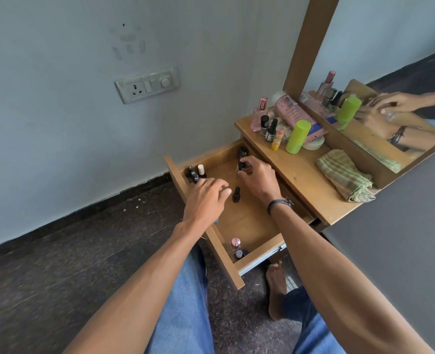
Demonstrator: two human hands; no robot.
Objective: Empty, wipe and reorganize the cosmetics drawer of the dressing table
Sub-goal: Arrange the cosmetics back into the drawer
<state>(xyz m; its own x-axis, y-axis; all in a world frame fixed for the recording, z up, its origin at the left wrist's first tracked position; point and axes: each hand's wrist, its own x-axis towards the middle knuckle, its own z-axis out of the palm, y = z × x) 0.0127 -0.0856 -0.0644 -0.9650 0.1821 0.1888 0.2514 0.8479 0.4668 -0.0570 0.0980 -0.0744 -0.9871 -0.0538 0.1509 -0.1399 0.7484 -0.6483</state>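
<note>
Both hands work inside the open drawer. The right hand grips a dark-capped bottle by its top. The left hand hovers palm down, fingers curled (whether it holds anything cannot be told). Between them a small bottle stands upright, just beside the left thumb and nearer that hand.

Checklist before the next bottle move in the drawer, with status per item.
1. Drawer pulled open, bare floor showing: ok.
2. Right hand grips dark-capped bottle: ok.
3. Left hand holding anything: cannot tell.
4. Lone dark bottle upright between the hands: ok.
5. Tabletop cosmetics all back in drawer: not ok, green container and others stand on top.
</note>
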